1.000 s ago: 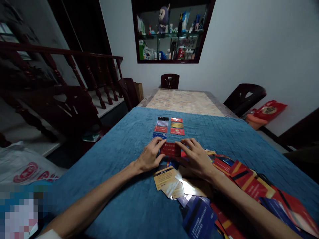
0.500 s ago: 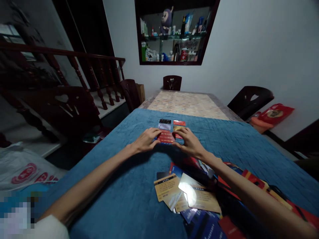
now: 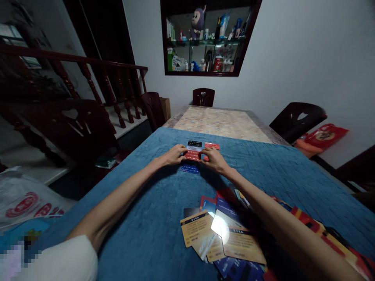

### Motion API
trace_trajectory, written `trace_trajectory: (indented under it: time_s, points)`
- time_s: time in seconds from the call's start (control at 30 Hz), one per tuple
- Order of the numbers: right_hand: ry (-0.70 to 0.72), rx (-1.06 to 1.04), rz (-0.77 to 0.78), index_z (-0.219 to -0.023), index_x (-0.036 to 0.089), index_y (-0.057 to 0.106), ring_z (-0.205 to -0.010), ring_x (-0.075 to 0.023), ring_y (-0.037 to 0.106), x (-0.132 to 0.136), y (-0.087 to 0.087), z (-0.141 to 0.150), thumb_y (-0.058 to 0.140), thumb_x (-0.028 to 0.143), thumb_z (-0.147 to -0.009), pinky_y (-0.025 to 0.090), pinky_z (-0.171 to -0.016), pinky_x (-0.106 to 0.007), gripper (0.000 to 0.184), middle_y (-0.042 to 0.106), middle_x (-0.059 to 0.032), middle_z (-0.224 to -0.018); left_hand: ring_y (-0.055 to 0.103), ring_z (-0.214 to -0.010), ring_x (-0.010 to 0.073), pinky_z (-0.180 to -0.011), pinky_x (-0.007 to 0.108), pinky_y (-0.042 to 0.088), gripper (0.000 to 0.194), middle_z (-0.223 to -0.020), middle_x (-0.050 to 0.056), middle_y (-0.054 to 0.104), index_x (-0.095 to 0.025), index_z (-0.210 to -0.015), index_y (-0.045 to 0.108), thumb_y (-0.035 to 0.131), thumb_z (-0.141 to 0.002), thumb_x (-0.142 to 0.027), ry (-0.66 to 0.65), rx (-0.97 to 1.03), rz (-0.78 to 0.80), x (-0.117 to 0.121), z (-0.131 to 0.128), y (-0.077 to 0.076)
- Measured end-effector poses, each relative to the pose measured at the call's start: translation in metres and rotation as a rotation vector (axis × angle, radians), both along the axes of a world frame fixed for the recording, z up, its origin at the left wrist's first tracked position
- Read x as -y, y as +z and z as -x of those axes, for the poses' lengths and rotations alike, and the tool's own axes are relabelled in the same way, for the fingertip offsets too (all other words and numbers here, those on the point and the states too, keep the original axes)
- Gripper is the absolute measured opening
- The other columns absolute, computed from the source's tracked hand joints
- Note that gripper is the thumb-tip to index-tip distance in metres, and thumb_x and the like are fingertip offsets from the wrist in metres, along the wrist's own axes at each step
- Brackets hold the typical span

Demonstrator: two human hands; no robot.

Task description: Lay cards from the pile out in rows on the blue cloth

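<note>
Both my hands reach far out over a blue quilted cloth (image 3: 140,203). My left hand (image 3: 174,154) and my right hand (image 3: 213,160) pinch the two ends of a red card (image 3: 192,155) between them, fingers closed on it. The card sits among two short rows of cards: a black card (image 3: 194,143) and a red card (image 3: 211,145) lie just beyond, a blue card (image 3: 189,168) just nearer. A loose heap of cards (image 3: 225,238), tan, blue and red, is spread near me under my right forearm.
Beyond the cloth the table's marbled top (image 3: 219,123) shows. Dark wooden chairs stand at the far end (image 3: 203,96), on the left (image 3: 79,125) and on the right (image 3: 297,119). A wall cabinet (image 3: 205,37) holds bottles and a plush toy. A white plastic bag (image 3: 26,199) lies lower left.
Both hands carried the red card away from me, from beside the loose heap up into the rows. My arms have stretched out further.
</note>
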State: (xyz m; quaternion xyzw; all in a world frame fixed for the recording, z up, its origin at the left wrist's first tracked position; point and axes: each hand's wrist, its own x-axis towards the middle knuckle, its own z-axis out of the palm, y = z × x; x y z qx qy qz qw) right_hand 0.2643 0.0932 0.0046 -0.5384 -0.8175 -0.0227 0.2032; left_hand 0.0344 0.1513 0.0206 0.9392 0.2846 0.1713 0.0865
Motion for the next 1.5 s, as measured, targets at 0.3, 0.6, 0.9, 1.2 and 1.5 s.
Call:
trace_trajectory:
  time_s: [0.3, 0.6, 0.9, 1.2, 1.5]
  points:
    - [-0.015, 0.073, 0.053, -0.100, 0.019, 0.073, -0.099, -0.0242, 0.058, -0.009, -0.005, 0.002, 0.067, 0.030, -0.083, 0.043, -0.087, -0.033, 0.021, 0.070, -0.0104, -0.106, 0.060, -0.100, 0.0238, -0.092, 0.034, 0.046, 0.023, -0.106, 0.011, 0.064, -0.012, -0.103, 0.068, 0.059, -0.082, -0.016, -0.014, -0.090, -0.012, -0.013, -0.004, -0.010]
    - [0.001, 0.091, 0.095, -0.097, 0.017, 0.073, -0.098, -0.0216, 0.060, -0.013, -0.010, 0.005, 0.066, 0.029, -0.084, 0.041, -0.088, -0.030, 0.019, 0.071, -0.0099, -0.100, 0.059, -0.098, 0.0231, -0.090, 0.032, 0.046, 0.024, -0.104, 0.010, 0.065, -0.013, -0.103, 0.069, 0.060, -0.081, -0.018, -0.004, -0.130, -0.001, -0.018, -0.005, -0.015]
    - [-0.003, 0.120, 0.116, -0.096, 0.016, 0.073, -0.098, -0.0219, 0.060, -0.017, -0.012, 0.006, 0.064, 0.027, -0.084, 0.042, -0.087, -0.029, 0.019, 0.072, -0.0110, -0.100, 0.059, -0.093, 0.0233, -0.084, 0.030, 0.046, 0.021, -0.096, 0.010, 0.065, -0.012, -0.096, 0.070, 0.057, -0.081, -0.017, 0.009, -0.196, 0.018, -0.018, -0.010, -0.009]
    - [-0.050, 0.151, 0.145, -0.101, 0.014, 0.074, -0.100, -0.0223, 0.060, -0.015, -0.008, 0.010, 0.061, 0.029, -0.086, 0.041, -0.088, -0.028, 0.024, 0.070, -0.0134, -0.104, 0.058, -0.093, 0.0234, -0.085, 0.029, 0.046, 0.018, -0.094, 0.009, 0.063, -0.013, -0.089, 0.071, 0.059, -0.079, -0.021, 0.042, -0.197, 0.033, -0.023, -0.013, -0.010]
    - [-0.086, 0.192, 0.181, -0.103, 0.015, 0.074, -0.098, -0.0215, 0.061, -0.013, -0.001, 0.015, 0.061, 0.027, -0.085, 0.040, -0.088, -0.026, 0.025, 0.070, -0.0125, -0.104, 0.059, -0.082, 0.0202, -0.079, 0.027, 0.047, 0.018, -0.089, 0.006, 0.062, -0.014, -0.083, 0.071, 0.055, -0.076, -0.019, 0.057, -0.197, 0.035, -0.023, -0.016, -0.007]
